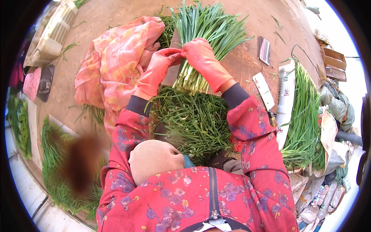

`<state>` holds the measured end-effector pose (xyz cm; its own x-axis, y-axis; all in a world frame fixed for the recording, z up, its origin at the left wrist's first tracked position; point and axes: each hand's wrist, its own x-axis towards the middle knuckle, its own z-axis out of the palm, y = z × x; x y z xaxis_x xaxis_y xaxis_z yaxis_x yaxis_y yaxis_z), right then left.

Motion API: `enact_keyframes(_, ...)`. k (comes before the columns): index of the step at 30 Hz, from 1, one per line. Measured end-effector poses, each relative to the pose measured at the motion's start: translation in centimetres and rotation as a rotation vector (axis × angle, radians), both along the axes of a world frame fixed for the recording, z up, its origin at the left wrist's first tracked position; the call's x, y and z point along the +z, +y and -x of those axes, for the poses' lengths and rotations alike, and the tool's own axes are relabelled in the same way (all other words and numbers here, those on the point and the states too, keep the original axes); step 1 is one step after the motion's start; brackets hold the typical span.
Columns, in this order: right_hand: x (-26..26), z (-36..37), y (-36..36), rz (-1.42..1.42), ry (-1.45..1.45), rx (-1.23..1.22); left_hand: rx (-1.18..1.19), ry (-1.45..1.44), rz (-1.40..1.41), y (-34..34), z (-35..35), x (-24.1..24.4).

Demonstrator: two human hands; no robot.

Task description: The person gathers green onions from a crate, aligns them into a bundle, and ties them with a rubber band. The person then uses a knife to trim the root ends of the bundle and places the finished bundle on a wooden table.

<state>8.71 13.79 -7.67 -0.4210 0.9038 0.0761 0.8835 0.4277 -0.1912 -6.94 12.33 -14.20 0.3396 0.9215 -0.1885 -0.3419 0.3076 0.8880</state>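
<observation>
A bundle of long green leaves with pale cut stems, likely garlic chives [213,27], lies across a brown board [236,68]. Over the bundle's stems rests my right hand [203,59], in an orange-red rubber glove, its fingers curled in. My left hand [159,68], gloved alike, meets the right fingertips at the bundle's left side. Its thumb and forefinger are pinched together; whether something thin is between them is too small to tell. Below the board's near edge, a heap of loose leaves and trimmings [194,121] lies in front of me.
To the right of the board lies a cleaver [264,90], below a flat dark-edged rectangular object [264,50]. A white crate [285,87] holds more long greens [304,121]. Crumpled pink-and-yellow cloth [121,63] sits left. More greens [55,165] are at lower left, partly behind a dark blur.
</observation>
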Motion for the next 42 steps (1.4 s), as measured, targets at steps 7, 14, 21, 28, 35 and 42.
enact_keyframes(7,1.0,-2.5,-0.9,0.02,0.347,-0.061,0.029,0.791,-0.829,2.5,-1.8,3.6)
enact_keyframes(14,-0.8,-8.2,-3.5,-0.277,0.883,-0.214,-0.08,1.045,-1.508,1.2,-10.2,10.4)
enact_keyframes(21,-2.8,-10.5,-7.3,-0.585,0.868,-0.368,-0.108,0.897,-1.214,0.2,-13.6,7.7)
enact_keyframes(28,-4.5,-10.6,-6.9,-0.081,1.595,-0.489,-0.129,0.614,-1.103,0.6,-13.9,9.9)
enact_keyframes(35,-6.3,-11.7,-6.5,0.269,2.739,-0.253,-0.192,0.774,-1.153,-1.1,-11.6,3.2)
enact_keyframes(42,-6.1,-11.8,-6.7,0.295,2.554,-0.198,-0.14,0.863,-1.18,-2.3,-12.9,6.1)
